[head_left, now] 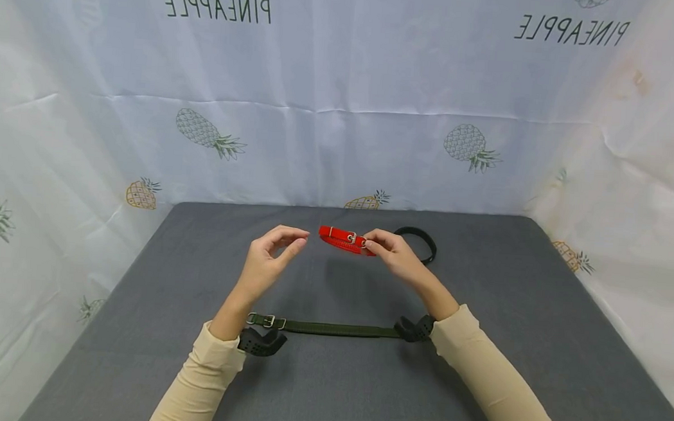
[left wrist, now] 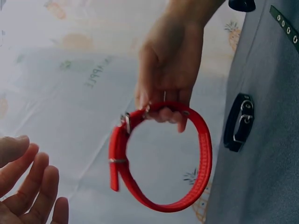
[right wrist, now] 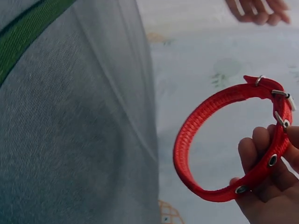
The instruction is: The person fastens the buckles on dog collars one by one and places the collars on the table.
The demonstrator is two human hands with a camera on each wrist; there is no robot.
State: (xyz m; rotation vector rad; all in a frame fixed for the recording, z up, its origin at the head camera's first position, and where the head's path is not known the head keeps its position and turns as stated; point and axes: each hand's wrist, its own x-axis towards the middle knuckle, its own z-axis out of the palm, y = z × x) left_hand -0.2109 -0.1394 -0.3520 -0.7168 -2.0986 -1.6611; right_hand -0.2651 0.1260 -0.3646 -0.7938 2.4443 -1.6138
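Note:
A red collar (head_left: 335, 237), buckled into a loop with a metal buckle and eyelets, is held above the table. My right hand (head_left: 391, 252) pinches it beside the buckle, thumb on one side and fingers on the other, as the right wrist view shows. Just left of the collar my left hand (head_left: 267, 258) hovers with relaxed fingers, touching nothing. In the left wrist view the red loop (left wrist: 205, 158) hangs wholly apart from the left fingers (left wrist: 35, 186).
A green collar (head_left: 335, 329) lies stretched straight across the table beneath the forearms. Behind the right hand a black collar (head_left: 428, 238) lies closed in a ring on the grey table (head_left: 194, 279). A pineapple-print curtain (head_left: 329, 152) stands behind and at both sides.

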